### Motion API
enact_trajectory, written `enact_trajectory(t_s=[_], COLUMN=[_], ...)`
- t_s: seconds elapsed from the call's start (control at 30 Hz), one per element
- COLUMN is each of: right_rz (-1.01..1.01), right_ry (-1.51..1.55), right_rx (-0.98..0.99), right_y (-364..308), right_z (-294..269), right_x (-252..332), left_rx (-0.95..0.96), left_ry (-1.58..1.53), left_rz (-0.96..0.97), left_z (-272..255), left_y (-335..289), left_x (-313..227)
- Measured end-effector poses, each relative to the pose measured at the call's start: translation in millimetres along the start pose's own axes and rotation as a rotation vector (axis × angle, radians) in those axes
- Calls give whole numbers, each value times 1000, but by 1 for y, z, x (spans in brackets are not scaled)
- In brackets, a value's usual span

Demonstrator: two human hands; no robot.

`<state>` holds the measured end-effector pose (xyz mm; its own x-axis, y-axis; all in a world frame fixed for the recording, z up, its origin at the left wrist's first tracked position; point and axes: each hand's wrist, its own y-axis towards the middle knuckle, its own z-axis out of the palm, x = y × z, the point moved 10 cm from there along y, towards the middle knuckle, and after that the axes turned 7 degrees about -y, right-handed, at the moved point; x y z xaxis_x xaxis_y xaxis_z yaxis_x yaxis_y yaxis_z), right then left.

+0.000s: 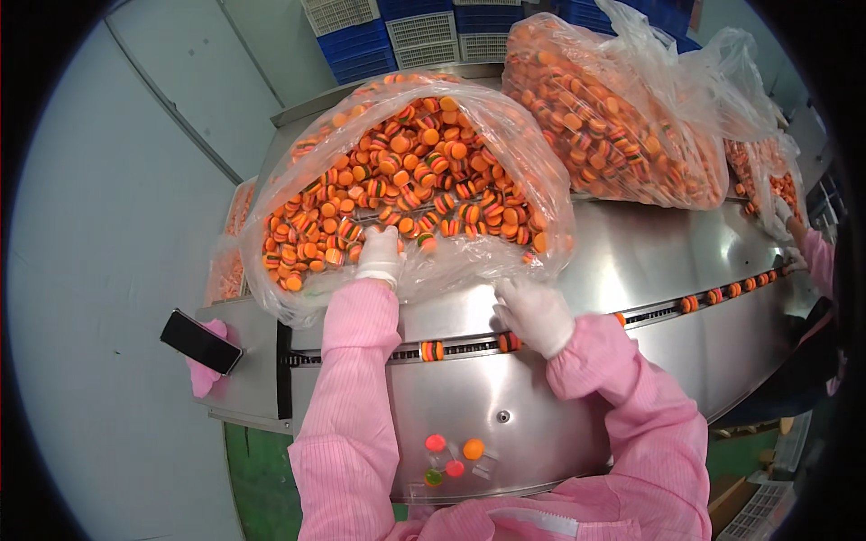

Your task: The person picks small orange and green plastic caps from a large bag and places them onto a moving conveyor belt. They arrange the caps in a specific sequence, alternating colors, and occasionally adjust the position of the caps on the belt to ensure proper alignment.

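Observation:
My white-gloved left hand [379, 254] reaches into a big clear plastic bag [415, 275], at the near edge of a heap of burger-shaped candies [397, 171] in orange, red, yellow and green layers. Its fingers are curled among the candies, with their tips partly hidden. My white-gloved right hand [536, 317] hovers at the conveyor channel [469, 348], fingers bent together; whatever they may hold is hidden. Just below its fingertips one candy [510, 342] sits in the channel. Another candy [432, 351] stands farther left in it.
More filled bags [613, 117] stand to the right. Beyond them, a co-worker's gloved hand [783, 209] is beside the farthest bag. Loose coloured discs [455, 468] lie on the steel table near me. A phone [200, 342] rests at the left. Stacked crates [419, 36] line the back.

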<state>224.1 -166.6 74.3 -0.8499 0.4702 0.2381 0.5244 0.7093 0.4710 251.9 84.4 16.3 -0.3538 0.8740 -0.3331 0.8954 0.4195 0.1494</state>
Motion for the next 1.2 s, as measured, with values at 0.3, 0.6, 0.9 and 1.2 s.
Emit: enact_trajectory(t_s=[0.3,0.6,0.9,1.2], right_rz=[262,-103,-377,-314], right_ry=[-15,425,-62,-111], right_rx=[345,-177,187,-58], right_y=[121,59,-81,77], right_z=[117,51,45,49], right_x=[2,21,31,28], left_rx=[-152,35,311,81], left_ry=[-734,-245,-188,-184], left_rz=[110,751,798,925], left_z=[-38,-36,-9,-33], left_y=[-43,-181,-204,-165], left_x=[12,-53,-47,-74])
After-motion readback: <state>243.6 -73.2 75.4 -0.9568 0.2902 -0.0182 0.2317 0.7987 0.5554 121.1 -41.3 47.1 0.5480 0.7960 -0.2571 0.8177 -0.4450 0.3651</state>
